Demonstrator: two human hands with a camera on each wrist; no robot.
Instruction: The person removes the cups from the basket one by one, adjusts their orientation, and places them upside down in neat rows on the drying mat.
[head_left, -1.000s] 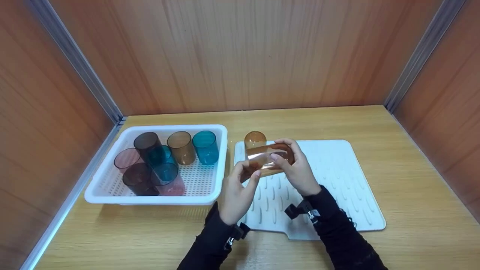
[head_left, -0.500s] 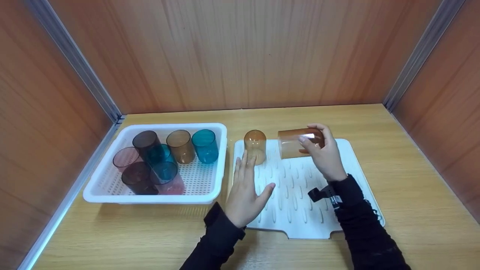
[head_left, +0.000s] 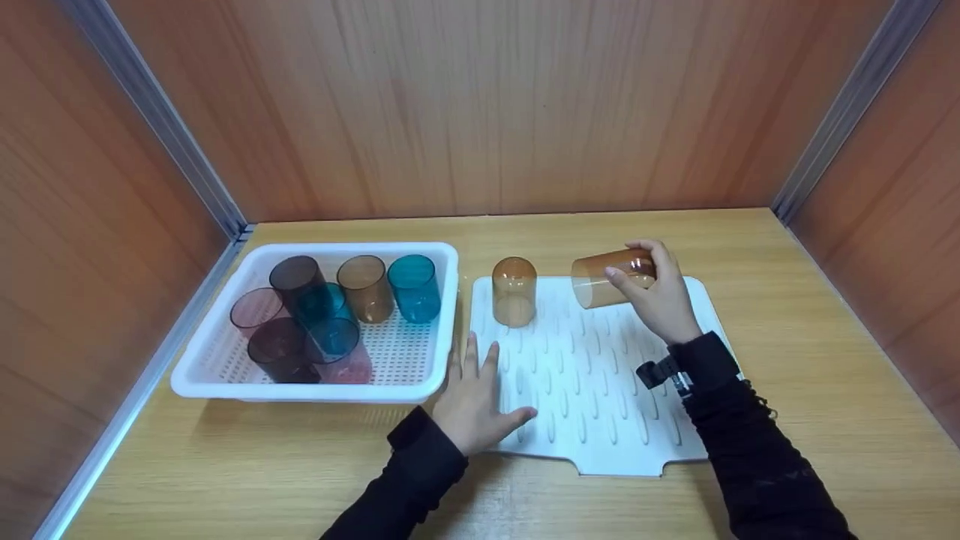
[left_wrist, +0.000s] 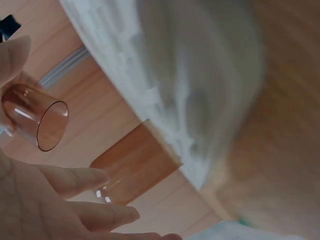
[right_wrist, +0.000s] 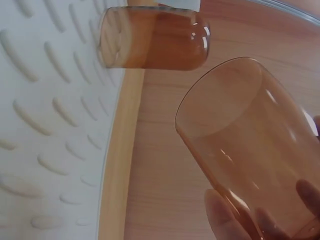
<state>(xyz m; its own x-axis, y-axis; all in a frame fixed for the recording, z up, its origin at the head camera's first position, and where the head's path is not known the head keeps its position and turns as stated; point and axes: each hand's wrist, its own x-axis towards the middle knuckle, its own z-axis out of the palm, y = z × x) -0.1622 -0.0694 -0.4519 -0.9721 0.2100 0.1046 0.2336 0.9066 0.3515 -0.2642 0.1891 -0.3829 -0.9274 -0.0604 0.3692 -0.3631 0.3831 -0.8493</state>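
Observation:
My right hand (head_left: 660,296) grips an amber glass (head_left: 604,279) near its base, tilted on its side with the mouth to the left, above the back right part of a white ridged drying mat (head_left: 592,405). In the right wrist view the held glass (right_wrist: 250,135) shows its round mouth, fingers wrapped at its lower end. A second amber glass (head_left: 514,294) stands upside down on the mat's back left corner. My left hand (head_left: 474,409) has its fingers spread and holds nothing, at the mat's left edge. The left wrist view shows its fingers (left_wrist: 100,215) extended.
Left of the mat sits a white perforated basket (head_left: 187,384) with several upright glasses, among them a teal glass (head_left: 415,289), an amber-brown glass (head_left: 366,291) and a pink glass (head_left: 255,309). Wooden panels (head_left: 495,105) wall the table at the back and both sides.
Both hands held the amber glass earlier. My left hand let go and drew back toward the near left, while my right hand carried the glass right and away.

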